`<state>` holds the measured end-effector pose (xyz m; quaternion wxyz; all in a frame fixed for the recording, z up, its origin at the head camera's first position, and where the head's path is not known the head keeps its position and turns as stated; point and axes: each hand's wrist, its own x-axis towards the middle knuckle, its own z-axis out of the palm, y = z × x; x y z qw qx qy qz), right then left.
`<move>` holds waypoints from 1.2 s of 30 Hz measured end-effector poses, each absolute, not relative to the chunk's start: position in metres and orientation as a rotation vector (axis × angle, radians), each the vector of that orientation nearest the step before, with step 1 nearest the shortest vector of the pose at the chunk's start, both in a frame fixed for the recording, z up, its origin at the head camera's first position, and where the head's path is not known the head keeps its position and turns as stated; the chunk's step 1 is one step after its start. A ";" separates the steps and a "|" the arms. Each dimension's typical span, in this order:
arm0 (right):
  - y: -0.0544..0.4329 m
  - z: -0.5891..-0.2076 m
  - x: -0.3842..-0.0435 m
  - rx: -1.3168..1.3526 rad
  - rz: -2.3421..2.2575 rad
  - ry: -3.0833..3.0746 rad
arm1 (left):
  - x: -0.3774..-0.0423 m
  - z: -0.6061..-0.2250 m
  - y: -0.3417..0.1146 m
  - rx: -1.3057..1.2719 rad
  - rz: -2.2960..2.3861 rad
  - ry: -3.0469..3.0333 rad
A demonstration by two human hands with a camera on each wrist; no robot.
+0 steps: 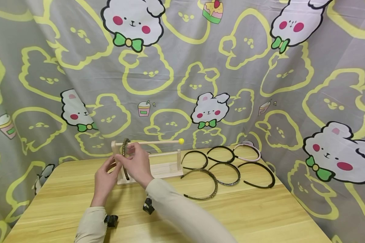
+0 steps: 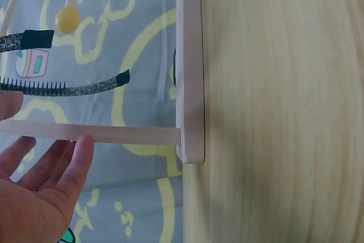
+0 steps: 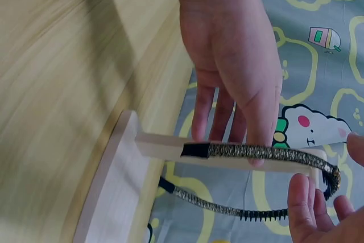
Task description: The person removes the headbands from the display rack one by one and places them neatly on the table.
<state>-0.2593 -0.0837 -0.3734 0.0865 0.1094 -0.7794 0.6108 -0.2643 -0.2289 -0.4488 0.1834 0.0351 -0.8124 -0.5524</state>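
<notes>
A gold-and-black beaded headband with comb teeth stands upright at the top rod of a wooden stand, close to its left post, ends pointing down. My right hand pinches its upper curve; in the right wrist view, the fingers and thumb lie on either side of the headband. My left hand holds the left post, thumb on the inner side and fingers along the outer side. Both black-tipped headband ends show in the left wrist view.
A yellow ball caps the top rod's right end. Right of the stand lie several headbands on the wooden table, among them a white one, a black one and a gold one. A patterned curtain hangs behind.
</notes>
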 end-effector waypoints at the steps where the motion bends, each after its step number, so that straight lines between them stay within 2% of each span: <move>1: -0.085 -0.373 -0.259 0.325 1.831 -2.314 | -0.264 -0.448 -0.229 0.095 -1.557 -2.291; 17: -0.091 -0.373 -0.265 0.260 1.734 -2.400 | -0.266 -0.450 -0.229 0.059 -1.563 -2.260; 36: -0.048 -0.380 -0.271 0.195 1.872 -2.257 | -0.263 -0.450 -0.229 0.079 -1.581 -2.288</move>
